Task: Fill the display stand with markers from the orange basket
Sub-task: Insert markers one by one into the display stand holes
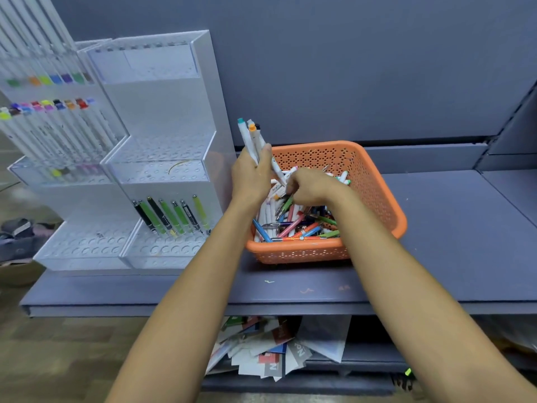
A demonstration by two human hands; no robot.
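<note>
An orange perforated basket stands on the grey shelf, full of mixed pens and markers. Above its left rim my left hand grips a bunch of white markers with teal, orange and dark caps pointing up. My right hand reaches into the basket with fingers curled among the markers; whether it holds one is hidden. A clear tiered display stand stands left of the basket, with several green and black pens in its lowest tier.
A second clear stand at far left holds rows of white markers with coloured caps. The grey shelf extends to the right of the basket. Papers and cards lie on the lower shelf. A grey back wall rises behind.
</note>
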